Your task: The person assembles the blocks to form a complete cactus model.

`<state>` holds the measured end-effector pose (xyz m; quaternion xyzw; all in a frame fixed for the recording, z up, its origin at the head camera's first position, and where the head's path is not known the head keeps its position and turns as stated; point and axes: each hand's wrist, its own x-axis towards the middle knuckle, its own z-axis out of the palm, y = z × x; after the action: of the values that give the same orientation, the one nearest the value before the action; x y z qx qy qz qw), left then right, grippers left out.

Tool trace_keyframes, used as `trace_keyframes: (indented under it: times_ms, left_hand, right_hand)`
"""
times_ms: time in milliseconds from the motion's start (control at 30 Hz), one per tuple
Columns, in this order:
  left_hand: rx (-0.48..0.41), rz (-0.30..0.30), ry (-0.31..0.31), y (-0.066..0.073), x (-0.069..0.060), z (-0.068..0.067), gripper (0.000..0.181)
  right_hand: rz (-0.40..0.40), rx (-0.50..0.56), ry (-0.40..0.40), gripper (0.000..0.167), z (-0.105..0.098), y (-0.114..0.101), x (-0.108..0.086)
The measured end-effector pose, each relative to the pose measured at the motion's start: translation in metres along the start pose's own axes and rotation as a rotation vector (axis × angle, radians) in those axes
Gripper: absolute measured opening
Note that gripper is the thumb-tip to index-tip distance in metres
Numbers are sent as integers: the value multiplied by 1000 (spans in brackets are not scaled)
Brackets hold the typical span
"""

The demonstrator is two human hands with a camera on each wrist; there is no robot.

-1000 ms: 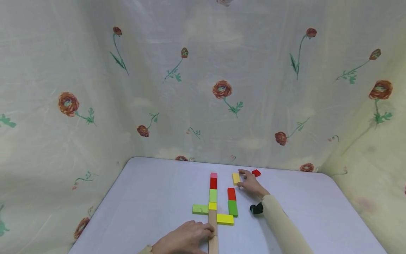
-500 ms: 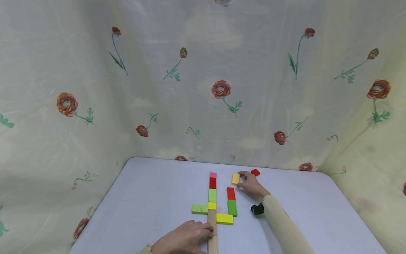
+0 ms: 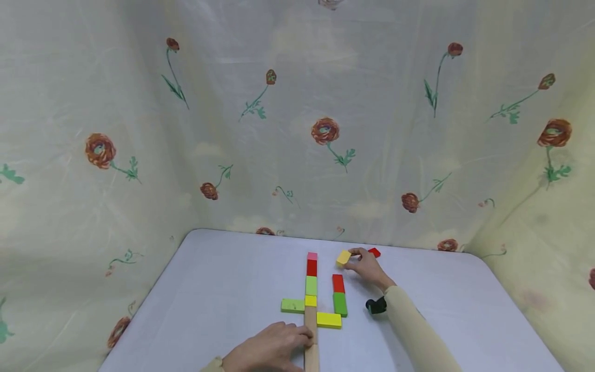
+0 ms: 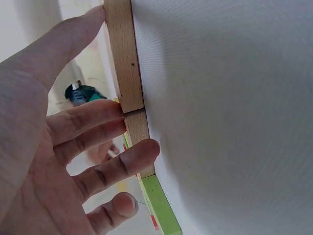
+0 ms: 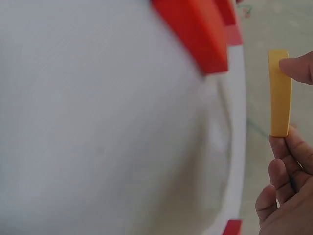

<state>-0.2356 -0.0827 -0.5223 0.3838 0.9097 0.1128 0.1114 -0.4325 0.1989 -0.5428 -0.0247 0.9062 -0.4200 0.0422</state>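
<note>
In the head view, my right hand (image 3: 367,267) holds a pale yellow block (image 3: 343,258) at the far side of the table, tilted. The right wrist view shows that yellow block (image 5: 279,98) between the thumb and a fingertip. My left hand (image 3: 271,345) rests beside a column of plain wooden blocks (image 3: 311,320) at the near side. Its thumb and fingertips touch the side of the wooden blocks (image 4: 126,58) in the left wrist view. A light green block (image 4: 161,203) continues from them there.
Beyond the wooden blocks run a small yellow block (image 3: 310,300), a light green one (image 3: 311,285), a red one (image 3: 312,267) and a pink one (image 3: 312,256). Side blocks are green (image 3: 293,306) and yellow (image 3: 329,320). Red (image 3: 338,283) and green (image 3: 340,304) blocks adjoin. Another red block (image 3: 374,252) lies behind my right hand.
My right hand has taken hold of the pale yellow block, which has turned and shifted slightly left and away. The left hand stays in place against the wooden blocks.
</note>
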Motion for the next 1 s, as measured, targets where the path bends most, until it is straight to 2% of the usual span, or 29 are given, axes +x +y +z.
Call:
trace_keyframes:
  times_ms: [200,300,433,600,833,933,1000]
  left_hand:
    - [4,7,7,0,-1,0,61]
    - [1,-3,1,1,-1,0,60]
    - [17,9,3,1,-2,-1,58]
    - [35,35,15,-1,-2,-2,56]
    - [28,63,22,-2,-3,-3,56]
    - [38,83,31,-3,-4,-3,56]
    - [39,86,38,-2,-4,-3,56]
  right_hand:
    - [-78,12,6,60,6,-29,-2]
    - [-128,13,-15,58,16,-46,-6]
    - [-157,1,-68,55,33,-68,-14]
    - [-184,-58,-146,54,53,-86,-23]
    - [-333,-183,-231,53,75,-103,-34]
    - [-377,-247,-246,52,85,-107,-36]
    - [-376,-269,-266,52,92,-109,-37]
